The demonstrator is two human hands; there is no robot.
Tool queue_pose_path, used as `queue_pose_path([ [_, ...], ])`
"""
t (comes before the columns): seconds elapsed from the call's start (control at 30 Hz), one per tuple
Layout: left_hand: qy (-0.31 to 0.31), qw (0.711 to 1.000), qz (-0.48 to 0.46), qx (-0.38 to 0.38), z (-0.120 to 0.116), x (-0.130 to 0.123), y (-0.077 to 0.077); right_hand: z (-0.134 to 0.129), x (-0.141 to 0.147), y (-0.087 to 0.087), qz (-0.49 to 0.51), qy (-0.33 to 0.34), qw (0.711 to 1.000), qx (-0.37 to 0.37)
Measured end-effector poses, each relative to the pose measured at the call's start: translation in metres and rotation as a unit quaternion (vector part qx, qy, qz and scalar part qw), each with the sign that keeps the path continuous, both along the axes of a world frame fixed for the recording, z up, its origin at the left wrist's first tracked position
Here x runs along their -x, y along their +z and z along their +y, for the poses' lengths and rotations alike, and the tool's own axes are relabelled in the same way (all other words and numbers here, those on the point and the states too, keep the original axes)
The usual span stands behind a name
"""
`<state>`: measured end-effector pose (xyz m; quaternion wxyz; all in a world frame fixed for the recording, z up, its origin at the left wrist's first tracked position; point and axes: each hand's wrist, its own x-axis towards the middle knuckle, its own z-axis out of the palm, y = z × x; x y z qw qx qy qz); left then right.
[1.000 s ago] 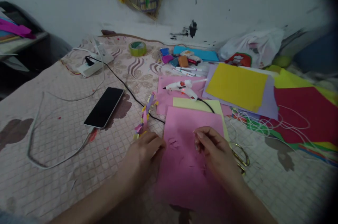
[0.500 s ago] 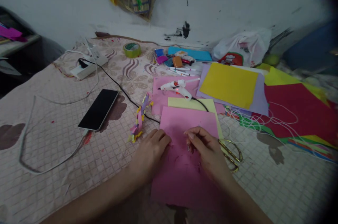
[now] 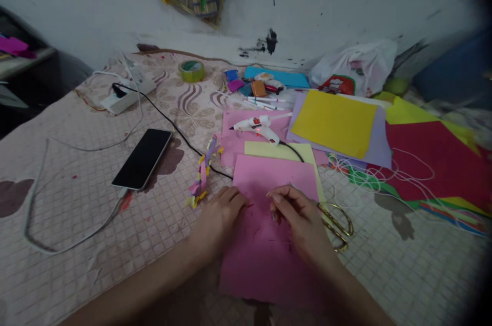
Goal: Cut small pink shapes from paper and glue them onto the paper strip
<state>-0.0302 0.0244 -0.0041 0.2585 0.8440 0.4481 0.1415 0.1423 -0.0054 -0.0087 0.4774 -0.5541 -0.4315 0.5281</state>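
Note:
A pink sheet (image 3: 265, 269) lies in front of me with small dark red scraps scattered on it. My left hand (image 3: 221, 213) rests on its left edge with the fingers curled. A thin red sliver (image 3: 249, 206) pokes out by those fingertips; whether they grip it is unclear. Over the sheet's right half, my right hand (image 3: 298, 216) is closed in a pinch, and what it holds is too small to make out. Gold-handled scissors (image 3: 340, 221) lie just right of that hand, their blades hidden. Left of the sheet sits a string of purple, pink and yellow paper pieces (image 3: 202, 175).
Behind the sheet lies a white glue gun (image 3: 257, 126) with a black cord. A phone (image 3: 142, 159) on its cable and a power strip (image 3: 126, 98) are at left. Yellow paper (image 3: 334, 123), red paper (image 3: 434, 157) and tangled white string (image 3: 369, 172) are at right. Green tape (image 3: 191, 72) stands behind.
Both hands stay nearly in place. The red sliver by my left fingertips shows more plainly now. The view has shifted very slightly.

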Motion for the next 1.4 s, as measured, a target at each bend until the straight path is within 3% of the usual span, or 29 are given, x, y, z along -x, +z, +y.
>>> queue_pose_path([
  [0.2,0.086,0.990,-0.109,0.022,0.002,0.001,0.010,0.003,0.008,0.010,-0.067,0.047,0.997,0.005],
  [0.47,0.066,0.984,-0.161,-0.026,-0.004,0.001,0.016,0.003,0.020,0.016,-0.093,0.082,0.992,-0.001],
  [0.7,0.090,0.981,-0.159,0.059,-0.002,0.002,0.021,0.002,0.022,0.016,-0.100,0.108,0.989,0.004],
  [0.9,0.095,0.977,-0.176,0.070,0.002,0.006,0.021,0.004,0.017,0.024,-0.218,0.146,0.963,-0.068],
  [0.97,0.108,0.968,-0.203,0.103,0.006,0.009,0.021,0.017,0.006,0.028,-0.258,0.159,0.948,-0.093],
  [1.07,0.133,0.937,-0.277,0.164,0.012,0.013,0.023,0.054,-0.018,0.027,-0.345,0.061,0.926,-0.142],
  [1.17,0.150,0.905,-0.341,0.205,0.016,0.016,0.024,0.101,-0.037,0.016,-0.461,-0.014,0.857,-0.229],
  [1.27,0.150,0.886,-0.372,0.233,0.019,0.017,0.024,0.139,-0.043,0.002,-0.530,0.022,0.810,-0.252],
  [1.4,0.153,0.878,-0.380,0.246,0.020,0.018,0.022,0.164,-0.037,-0.008,-0.538,0.078,0.813,-0.210],
])
